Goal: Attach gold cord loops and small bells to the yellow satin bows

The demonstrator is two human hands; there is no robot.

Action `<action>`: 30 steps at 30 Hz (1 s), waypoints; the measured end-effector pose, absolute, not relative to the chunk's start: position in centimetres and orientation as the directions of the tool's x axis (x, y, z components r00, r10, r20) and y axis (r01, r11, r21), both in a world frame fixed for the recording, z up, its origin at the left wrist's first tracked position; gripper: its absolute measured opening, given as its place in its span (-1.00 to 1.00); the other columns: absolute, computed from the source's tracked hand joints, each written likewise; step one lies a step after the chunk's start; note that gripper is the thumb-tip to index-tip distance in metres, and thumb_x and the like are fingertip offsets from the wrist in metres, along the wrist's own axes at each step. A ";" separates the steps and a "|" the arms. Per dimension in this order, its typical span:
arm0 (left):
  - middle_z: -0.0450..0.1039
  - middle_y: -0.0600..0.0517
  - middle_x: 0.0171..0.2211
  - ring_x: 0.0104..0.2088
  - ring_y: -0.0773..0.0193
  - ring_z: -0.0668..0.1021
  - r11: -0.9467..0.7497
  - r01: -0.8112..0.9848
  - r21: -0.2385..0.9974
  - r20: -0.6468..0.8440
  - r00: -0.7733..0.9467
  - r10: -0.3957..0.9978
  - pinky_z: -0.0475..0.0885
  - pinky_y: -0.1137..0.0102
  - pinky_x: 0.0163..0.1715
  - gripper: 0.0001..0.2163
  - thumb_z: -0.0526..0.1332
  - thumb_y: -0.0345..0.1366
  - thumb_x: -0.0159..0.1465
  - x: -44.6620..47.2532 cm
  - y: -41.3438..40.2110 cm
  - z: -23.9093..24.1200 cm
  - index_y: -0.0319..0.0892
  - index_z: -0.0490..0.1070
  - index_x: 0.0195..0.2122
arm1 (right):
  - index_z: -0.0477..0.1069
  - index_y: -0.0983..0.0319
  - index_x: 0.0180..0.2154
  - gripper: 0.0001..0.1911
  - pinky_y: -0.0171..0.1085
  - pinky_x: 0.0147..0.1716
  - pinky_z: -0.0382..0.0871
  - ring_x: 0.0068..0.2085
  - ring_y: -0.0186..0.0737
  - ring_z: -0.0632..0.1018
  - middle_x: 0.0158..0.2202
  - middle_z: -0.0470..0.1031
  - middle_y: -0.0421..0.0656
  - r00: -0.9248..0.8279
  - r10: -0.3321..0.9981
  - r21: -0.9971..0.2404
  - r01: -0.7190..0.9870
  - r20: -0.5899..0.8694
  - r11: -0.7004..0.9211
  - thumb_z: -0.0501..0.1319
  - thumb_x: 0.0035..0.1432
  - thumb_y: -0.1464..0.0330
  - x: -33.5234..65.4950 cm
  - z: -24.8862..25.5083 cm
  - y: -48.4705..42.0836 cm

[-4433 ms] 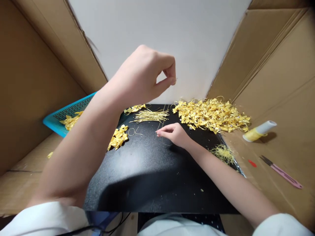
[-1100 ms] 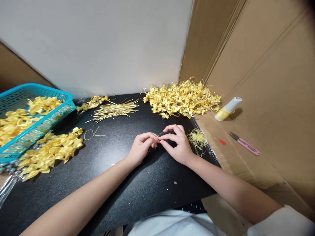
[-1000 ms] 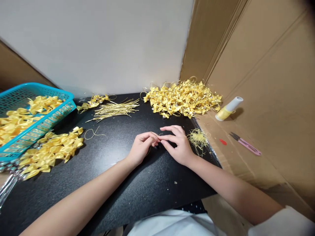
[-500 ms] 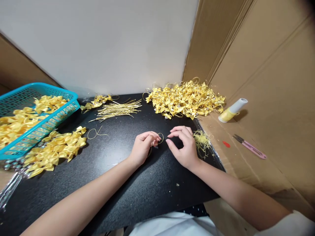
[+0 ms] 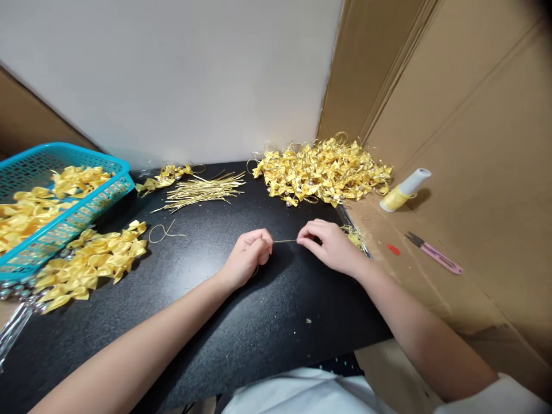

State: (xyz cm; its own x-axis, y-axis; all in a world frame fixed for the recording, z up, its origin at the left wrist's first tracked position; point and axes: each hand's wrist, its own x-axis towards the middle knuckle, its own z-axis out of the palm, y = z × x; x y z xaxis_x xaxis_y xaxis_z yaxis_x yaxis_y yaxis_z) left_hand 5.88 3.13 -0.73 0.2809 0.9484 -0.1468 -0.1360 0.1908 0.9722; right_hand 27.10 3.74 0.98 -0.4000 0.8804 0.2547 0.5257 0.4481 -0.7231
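Note:
My left hand [image 5: 246, 257] and my right hand [image 5: 330, 246] rest on the black table [image 5: 241, 322], a short way apart. A thin gold cord [image 5: 284, 241] runs taut between them, pinched at each end by closed fingers. A small tuft of yellow thread scraps [image 5: 356, 234] lies just right of my right hand. A bundle of cut gold cords [image 5: 200, 192] lies farther back. A loose looped cord [image 5: 161, 233] lies to the left.
A big heap of yellow ribbon bows [image 5: 323, 171] sits at the back right. More bows [image 5: 92, 259] lie at the left beside a teal basket [image 5: 86, 210] of bows. On the cardboard at right lie a yellow thread spool [image 5: 403, 191], pink snips [image 5: 433, 252] and a red scrap [image 5: 393, 249].
Half a second ago the cord formed a small loop between my fingertips. My hands have since drawn apart and the cord is stretched straight.

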 end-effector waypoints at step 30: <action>0.26 0.13 -0.67 -0.56 0.44 0.20 0.188 0.070 0.980 -0.200 0.300 0.933 0.08 0.48 -0.54 -0.74 0.37 -0.13 0.10 7.5 2.0 0.8 -0.25 0.66 -0.36 | 0.35 0.22 -0.37 -0.82 -0.19 -0.17 0.08 -0.30 -0.25 0.39 -0.37 0.48 -0.19 -0.575 0.678 -0.359 0.578 0.457 0.733 0.10 0.32 0.38 26.8 2.1 2.7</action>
State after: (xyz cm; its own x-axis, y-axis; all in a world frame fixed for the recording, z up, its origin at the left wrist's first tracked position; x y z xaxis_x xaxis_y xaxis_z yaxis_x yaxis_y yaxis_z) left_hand 7.53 2.04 0.82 0.2997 0.9328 -0.2000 0.0698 0.1877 0.9797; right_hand 26.75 2.66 2.13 -0.5754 0.6782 0.4571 0.5785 0.7326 -0.3587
